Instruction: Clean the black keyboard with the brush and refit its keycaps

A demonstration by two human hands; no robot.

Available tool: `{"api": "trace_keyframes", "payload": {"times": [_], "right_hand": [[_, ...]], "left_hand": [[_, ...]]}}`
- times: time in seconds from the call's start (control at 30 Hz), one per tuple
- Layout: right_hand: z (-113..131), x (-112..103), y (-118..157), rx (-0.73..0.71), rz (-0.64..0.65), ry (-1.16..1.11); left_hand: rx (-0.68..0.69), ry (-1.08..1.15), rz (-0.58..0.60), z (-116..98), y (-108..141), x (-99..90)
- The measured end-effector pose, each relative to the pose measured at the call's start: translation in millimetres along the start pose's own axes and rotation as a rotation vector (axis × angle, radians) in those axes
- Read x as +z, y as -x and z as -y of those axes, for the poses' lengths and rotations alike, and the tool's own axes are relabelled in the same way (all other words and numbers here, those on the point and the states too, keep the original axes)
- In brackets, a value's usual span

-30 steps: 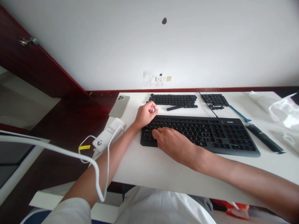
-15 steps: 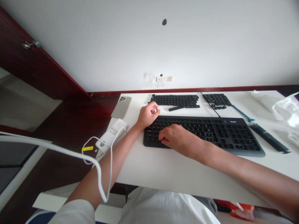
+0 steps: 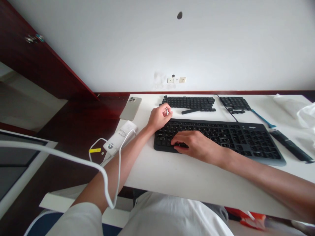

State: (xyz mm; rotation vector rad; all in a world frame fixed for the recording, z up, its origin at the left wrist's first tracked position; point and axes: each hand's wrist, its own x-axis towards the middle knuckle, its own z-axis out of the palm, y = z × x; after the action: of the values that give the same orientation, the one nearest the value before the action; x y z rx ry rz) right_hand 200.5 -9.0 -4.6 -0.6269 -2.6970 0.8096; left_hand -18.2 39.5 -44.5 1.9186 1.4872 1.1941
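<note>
A black keyboard (image 3: 209, 126) lies on the white table, with many key positions showing bare sockets and a few caps at its lower left. My right hand (image 3: 190, 142) rests over the lower left keys, its thumb and fingers apart and touching the keyboard. Beside the keyboard's upper left corner is my left hand (image 3: 159, 117), fingers curled in towards the thumb; whatever they hold, if anything, is hidden. Behind the keyboard, loose black keycaps (image 3: 189, 102) are laid out in rows, with a long spacebar cap (image 3: 190, 111) in front. A second group of keycaps (image 3: 235, 103) sits farther right.
A phone (image 3: 131, 108) and a white power bank-like device (image 3: 120, 137) with a cable lie at the table's left. On the right are a blue-handled brush (image 3: 263, 118), a black stick-like tool (image 3: 291, 146) and a white plastic bag (image 3: 305, 111). A white cable (image 3: 73, 160) hangs across the left foreground.
My right hand's fingers have gone from bunched together to spread apart over the lower left keys. My left hand stays curled in about the same place. The view has shifted slightly.
</note>
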Motion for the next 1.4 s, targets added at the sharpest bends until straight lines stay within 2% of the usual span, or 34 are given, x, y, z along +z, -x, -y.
{"api": "trace_keyframes", "payload": {"times": [0.13,0.23,0.47,0.83,1.4], "right_hand": [[-4,-1,2,-0.051,-0.043,-0.017],[-7,-5,1,-0.079,-0.018,-0.062],[-6,-7,0,-0.057,-0.016,-0.058],[4,3,6,-0.048,-0.041,0.048],[5,10,9,-0.062,-0.102,0.105]], "left_hand": [[0.023,-0.002,-0.004,1,0,1.0],[0.01,-0.012,-0.006,1,0,1.2],[0.01,-0.009,-0.009,-1,-1,1.0],[0.041,0.001,-0.003,2,0,0.4],[0.023,-0.019,0.006,1,1,-0.2]]}}
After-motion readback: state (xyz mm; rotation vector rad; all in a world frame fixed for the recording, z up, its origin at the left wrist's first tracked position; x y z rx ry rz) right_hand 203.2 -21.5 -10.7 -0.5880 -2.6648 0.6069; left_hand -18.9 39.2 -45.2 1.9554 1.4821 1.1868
